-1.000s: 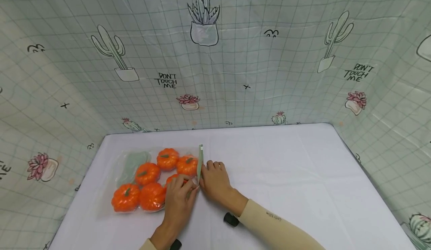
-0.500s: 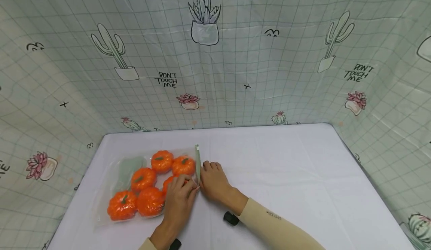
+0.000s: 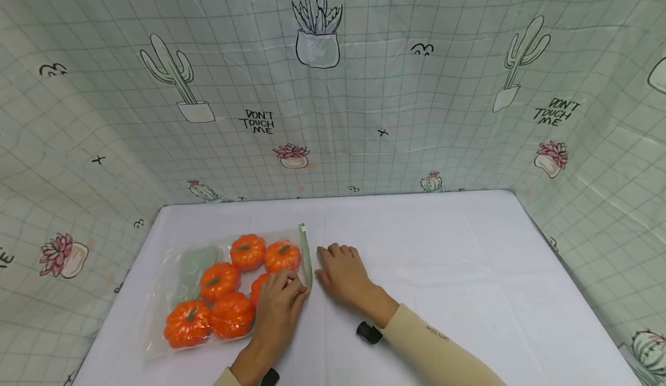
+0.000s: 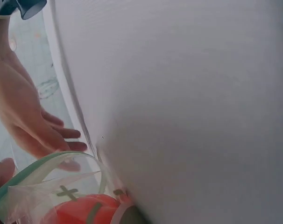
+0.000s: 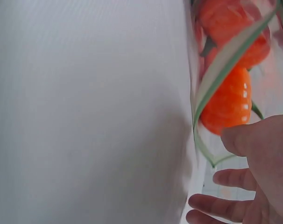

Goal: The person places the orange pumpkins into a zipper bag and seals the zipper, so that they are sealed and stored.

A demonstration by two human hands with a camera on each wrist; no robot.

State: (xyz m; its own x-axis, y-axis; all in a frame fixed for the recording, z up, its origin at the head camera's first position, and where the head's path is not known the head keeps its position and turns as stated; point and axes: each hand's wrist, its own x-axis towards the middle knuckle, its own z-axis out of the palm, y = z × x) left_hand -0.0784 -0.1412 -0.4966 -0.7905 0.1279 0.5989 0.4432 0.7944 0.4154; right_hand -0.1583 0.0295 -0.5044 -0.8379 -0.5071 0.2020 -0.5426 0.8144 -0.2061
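Observation:
A clear zip bag (image 3: 158,322) lies flat on the left of the table with several orange pumpkins (image 3: 248,252) inside. Its green zip strip (image 3: 305,253) forms the right edge. My left hand (image 3: 278,305) pinches the near corner of that edge, partly covering one pumpkin. Just right of the strip, my right hand (image 3: 343,276) holds nothing, its fingers loosely spread above the table. In the right wrist view the strip (image 5: 230,60) bows apart in a loop beside a pumpkin (image 5: 228,105), so the bag mouth gapes.
A white cloth covers the table (image 3: 442,270). Behind and at both sides hangs a grid-patterned curtain (image 3: 364,85) printed with cacti. A pale green patch (image 3: 198,264) shows on the bag's far left part. Dark wrist cameras (image 3: 369,333) sit under the wrists.
The bag with its pumpkins has shifted slightly left and toward me. My right hand has let go of the zip edge and moved right. My left hand has kept its pinch.

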